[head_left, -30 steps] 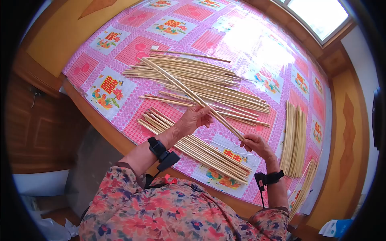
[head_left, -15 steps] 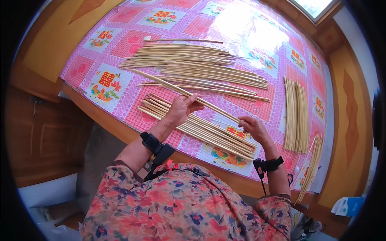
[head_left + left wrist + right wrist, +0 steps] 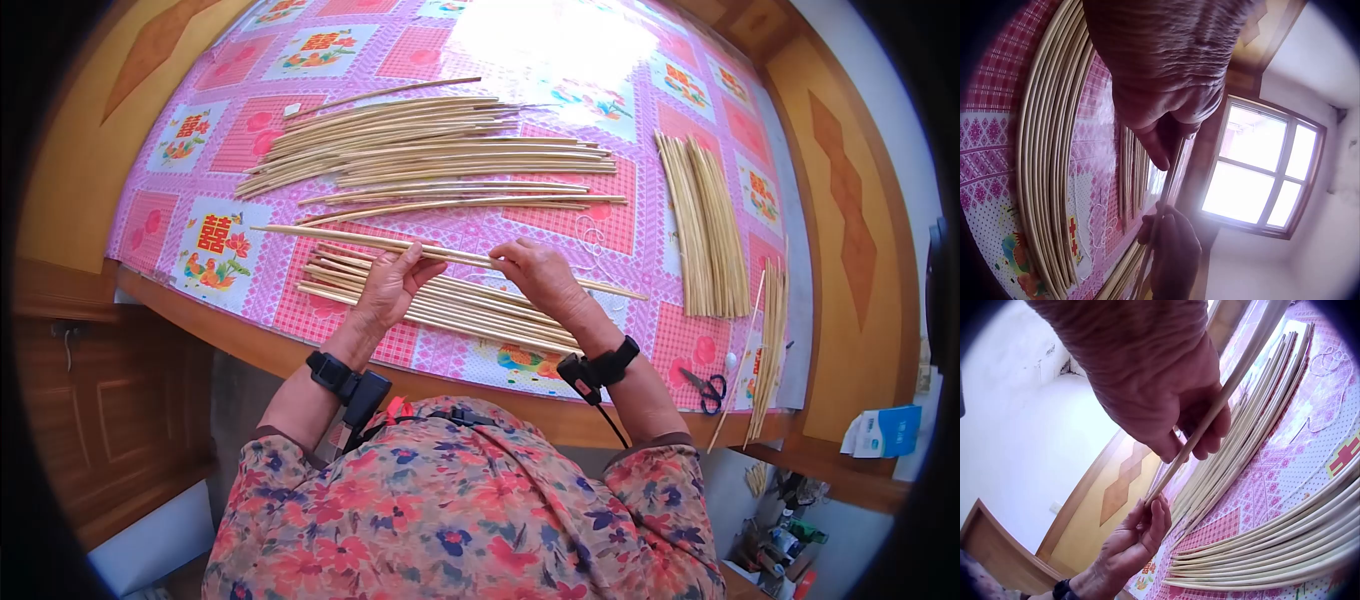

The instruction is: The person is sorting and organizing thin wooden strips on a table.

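The left hand (image 3: pixel 385 283) is curled closed round some long, smooth, pale sticks (image 3: pixel 330 237), the right hand (image 3: pixel 540 275) is pinching them further along, and there's a row of sticks (image 3: pixel 470 310) beneath both, but curled fingers kinda hide how many are held.

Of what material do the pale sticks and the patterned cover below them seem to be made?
Sticks: probably bamboo or reed, smooth, judging by straw colour and slender form.
Cover: perhaps plastic sheeting, printed, glossy, since light glares on it.
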Available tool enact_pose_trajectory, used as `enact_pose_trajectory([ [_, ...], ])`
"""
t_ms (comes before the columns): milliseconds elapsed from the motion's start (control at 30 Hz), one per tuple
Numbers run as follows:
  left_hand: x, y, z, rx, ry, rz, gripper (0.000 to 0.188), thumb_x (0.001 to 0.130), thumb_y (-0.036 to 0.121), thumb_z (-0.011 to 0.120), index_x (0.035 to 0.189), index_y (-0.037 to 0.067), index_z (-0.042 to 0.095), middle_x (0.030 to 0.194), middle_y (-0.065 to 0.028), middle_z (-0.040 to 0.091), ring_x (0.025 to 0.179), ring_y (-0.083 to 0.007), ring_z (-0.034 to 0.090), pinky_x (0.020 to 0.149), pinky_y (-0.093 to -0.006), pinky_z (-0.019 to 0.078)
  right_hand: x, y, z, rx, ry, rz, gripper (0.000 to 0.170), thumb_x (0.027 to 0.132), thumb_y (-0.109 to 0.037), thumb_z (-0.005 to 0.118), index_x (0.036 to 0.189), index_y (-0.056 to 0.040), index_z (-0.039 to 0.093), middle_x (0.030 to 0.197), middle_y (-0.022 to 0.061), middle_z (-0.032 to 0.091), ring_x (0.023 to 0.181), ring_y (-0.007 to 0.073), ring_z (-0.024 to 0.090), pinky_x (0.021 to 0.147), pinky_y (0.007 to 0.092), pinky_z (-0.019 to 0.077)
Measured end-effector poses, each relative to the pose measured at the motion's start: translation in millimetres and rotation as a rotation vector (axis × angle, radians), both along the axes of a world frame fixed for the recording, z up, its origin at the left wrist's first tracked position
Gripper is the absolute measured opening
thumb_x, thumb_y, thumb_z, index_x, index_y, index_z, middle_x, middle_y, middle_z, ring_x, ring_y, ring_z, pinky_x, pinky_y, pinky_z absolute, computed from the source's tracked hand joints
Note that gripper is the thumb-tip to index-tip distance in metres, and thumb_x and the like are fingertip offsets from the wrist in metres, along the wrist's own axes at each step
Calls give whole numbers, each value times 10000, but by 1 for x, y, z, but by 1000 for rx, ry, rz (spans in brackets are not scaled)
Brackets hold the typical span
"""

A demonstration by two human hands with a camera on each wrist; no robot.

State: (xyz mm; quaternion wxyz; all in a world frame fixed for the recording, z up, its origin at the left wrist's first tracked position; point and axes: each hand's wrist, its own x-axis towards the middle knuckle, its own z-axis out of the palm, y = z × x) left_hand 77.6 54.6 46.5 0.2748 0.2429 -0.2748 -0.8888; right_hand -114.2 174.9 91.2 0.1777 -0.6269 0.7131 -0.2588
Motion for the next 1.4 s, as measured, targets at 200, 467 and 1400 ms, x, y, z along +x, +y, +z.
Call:
enact_pose_trajectory([
  [200, -7, 13, -2, -35, 12, -71, 193, 876, 150, 496, 967, -9, 559, 937, -125, 600, 907, -196, 587, 827, -306, 504, 19, -19, 5, -1, -10, 70, 193, 826, -268, 525, 907, -105, 589, 807, 107, 575, 789, 297, 572, 674, 393, 462],
  [467, -7, 16, -9, -34, -13, -59, 208, 882, 156, 484, 998, -4, 552, 936, -116, 601, 880, -194, 596, 818, -307, 508, 25, -30, 0, 8, -70, 125, 172, 814, -196, 552, 927, -66, 560, 816, 132, 587, 775, 305, 570, 661, 374, 454],
  [1400, -26, -11, -77, 203, -127, 111, 221, 861, 181, 530, 926, -29, 552, 908, -125, 588, 852, -205, 594, 796, -311, 510, -62, -119, -92, -85, 387, 208, 99, 713, -85, 541, 808, -101, 566, 751, 80, 510, 784, 262, 524, 697, 369, 431],
])
